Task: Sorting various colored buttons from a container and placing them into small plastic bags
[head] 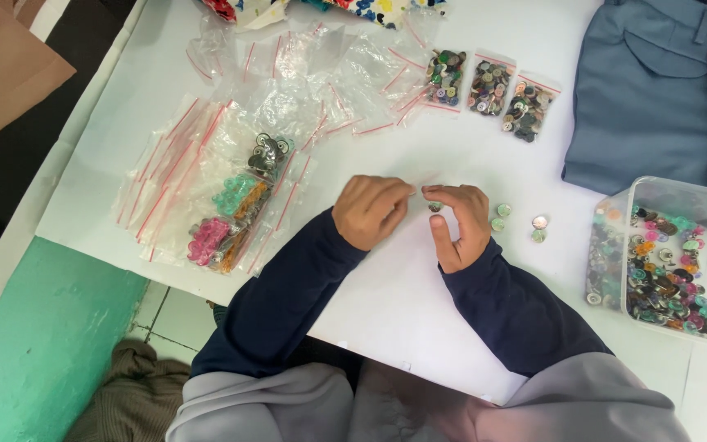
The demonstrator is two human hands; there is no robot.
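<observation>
Head view. Both hands rested on the white bench (386, 303), fingertips nearly meeting. The left hand (370, 211) was curled, its fingers pressed together and pointing toward the right hand; it seemed to pinch the edge of a thin clear bag, but the film was too faint to be sure. The right hand (461, 225) was loosely curled, thumb and forefinger closing on a small dark button (434, 207) that lay right at its fingertips, in the gap between the two hands. The right hand was the nearer to it, though only just; the left fingertips sat just beside.

Just past the right hand's outer side lay four loose buttons (520, 223), near but not touching it. Farther out on that side stood a clear tub of mixed buttons (656, 270). Off the left hand's outer side lay a heap of zip bags (222, 188), some holding pink, teal and dark buttons. Beyond both hands, three filled small bags (488, 86) lay in a row, well apart.
</observation>
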